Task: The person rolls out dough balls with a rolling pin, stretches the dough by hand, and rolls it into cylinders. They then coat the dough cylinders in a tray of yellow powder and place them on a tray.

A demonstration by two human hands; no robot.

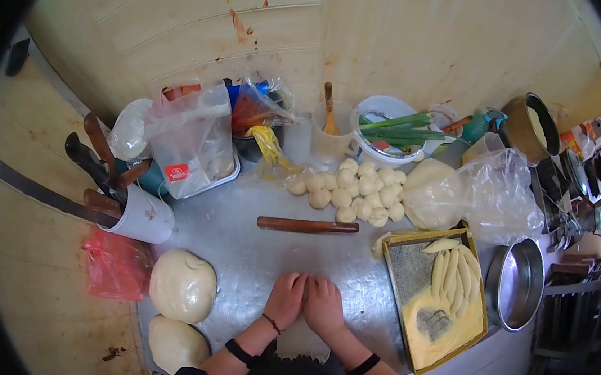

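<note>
My left hand [285, 299] and my right hand [323, 304] are close together at the front middle of the metal table [237, 243]. The fingers of both are curled inward, and whatever lies between them is too small to make out. A pale flat piece [302, 341] shows below them, between my wrists. Beyond my hands a brown wooden rolling pin [307, 226] lies crosswise, touched by neither. Two large smooth dough lumps, one [183, 286] behind the other [177, 345], rest to the left.
Several small dough balls [365, 190] lie behind the rolling pin. A yellow-edged tray [396, 283] with long dough strips and yellow powder is at the right, beside a round metal pan [515, 284]. A white container [146, 216] of knives stands left.
</note>
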